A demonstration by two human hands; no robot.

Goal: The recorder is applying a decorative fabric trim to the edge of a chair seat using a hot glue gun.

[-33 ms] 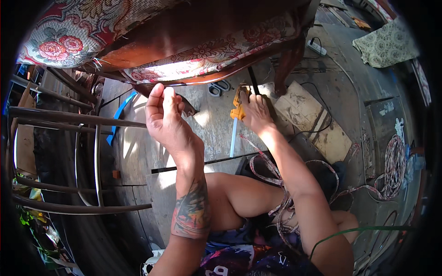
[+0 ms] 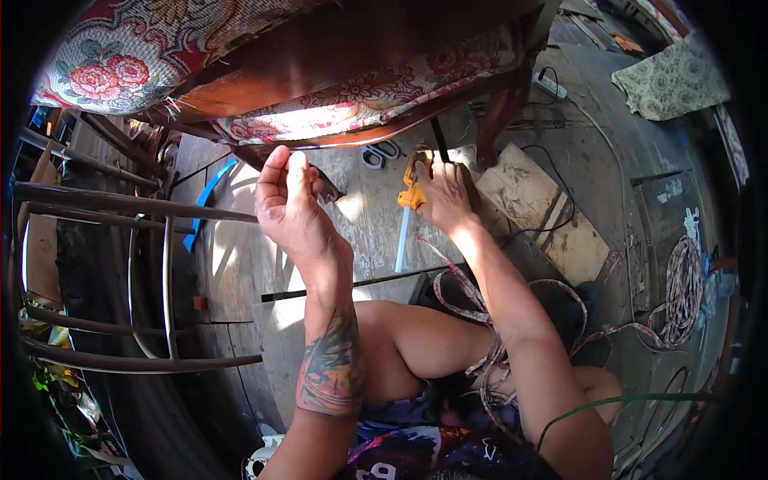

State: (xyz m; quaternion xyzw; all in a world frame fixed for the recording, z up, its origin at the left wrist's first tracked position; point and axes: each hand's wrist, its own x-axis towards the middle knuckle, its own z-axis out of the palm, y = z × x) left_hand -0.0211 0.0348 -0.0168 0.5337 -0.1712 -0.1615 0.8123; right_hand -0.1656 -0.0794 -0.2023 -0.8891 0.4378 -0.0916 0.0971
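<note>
Yellow glue gun (image 2: pixel 411 196) partly behind right hand (image 2: pixel 447 198)

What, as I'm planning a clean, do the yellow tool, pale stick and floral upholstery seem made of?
Yellow tool: probably plastic, smooth, evenly coloured. Pale stick: perhaps plastic or glue, smooth, looks translucent. Floral upholstery: apparently woven fabric, matt; frayed threads show.

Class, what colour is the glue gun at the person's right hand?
The glue gun is yellow-orange, seen best in the head view.

And there's a metal frame (image 2: pixel 169 280) at left! Patterned cloth (image 2: pixel 676 78) sits upper right, coiled rope (image 2: pixel 682 288) at right.
</note>
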